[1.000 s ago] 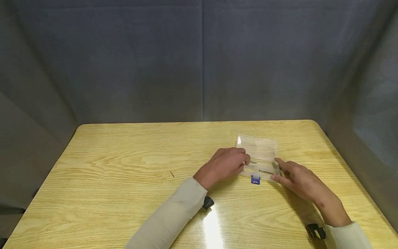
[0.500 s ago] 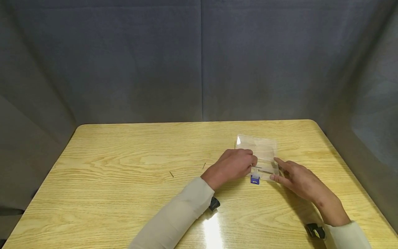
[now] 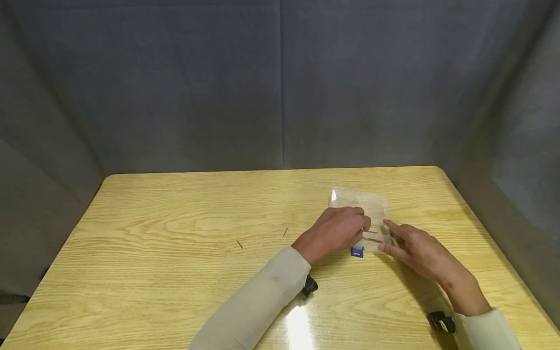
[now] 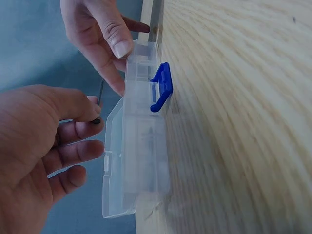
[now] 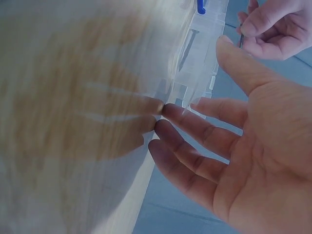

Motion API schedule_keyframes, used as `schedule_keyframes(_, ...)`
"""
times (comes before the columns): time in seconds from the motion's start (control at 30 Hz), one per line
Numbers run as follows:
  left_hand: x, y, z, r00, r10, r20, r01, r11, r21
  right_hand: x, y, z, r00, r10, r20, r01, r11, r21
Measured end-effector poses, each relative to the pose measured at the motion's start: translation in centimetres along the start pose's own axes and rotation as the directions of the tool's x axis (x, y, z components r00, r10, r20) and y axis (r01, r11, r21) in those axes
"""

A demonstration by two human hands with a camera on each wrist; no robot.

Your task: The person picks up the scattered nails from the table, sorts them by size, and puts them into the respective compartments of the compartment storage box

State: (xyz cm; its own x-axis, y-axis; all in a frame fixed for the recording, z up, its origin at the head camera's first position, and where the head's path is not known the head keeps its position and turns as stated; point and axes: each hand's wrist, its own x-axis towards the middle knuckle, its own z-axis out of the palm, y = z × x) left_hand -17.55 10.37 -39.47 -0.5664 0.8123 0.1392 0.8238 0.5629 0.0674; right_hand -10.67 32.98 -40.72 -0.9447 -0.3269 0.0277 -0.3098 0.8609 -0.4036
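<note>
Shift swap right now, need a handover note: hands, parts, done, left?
Left hand: pinches a thin dark pin over the open clear box.
Right hand: straight fingers touch the box's right edge, holding nothing.
Done: inner pins seem to lie in the box already.
Left: the held pin is not yet in. On the table, left of the box, lie a left loose pin and a right loose pin.

This looks like a staged recording booth or small test set rather than a lived-in room. Plain grey-blue cloth (image 3: pixel 280 82) hangs as a backdrop on three sides, its seams and folds showing, and closes in a single light wood-grain desk (image 3: pixel 175 262) with rounded corners. Overhead light glares off the desk's glossy top near its front edge.
</note>
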Motion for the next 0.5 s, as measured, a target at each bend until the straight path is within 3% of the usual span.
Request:
schedule_keyframes(0.23,1.0,0.6,0.4,1.0,0.0,0.01,0.0,1.0,-0.001,-0.2,0.0,-0.2,1.0,-0.002,0.006,0.002,1.0,0.009)
schedule_keyframes(0.5,1.5,0.9,0.8,1.0,0.008,-0.024,-0.008,1.0,0.001,-0.1,0.0,-0.1,1.0,-0.016,-0.017,0.016,1.0,0.014)
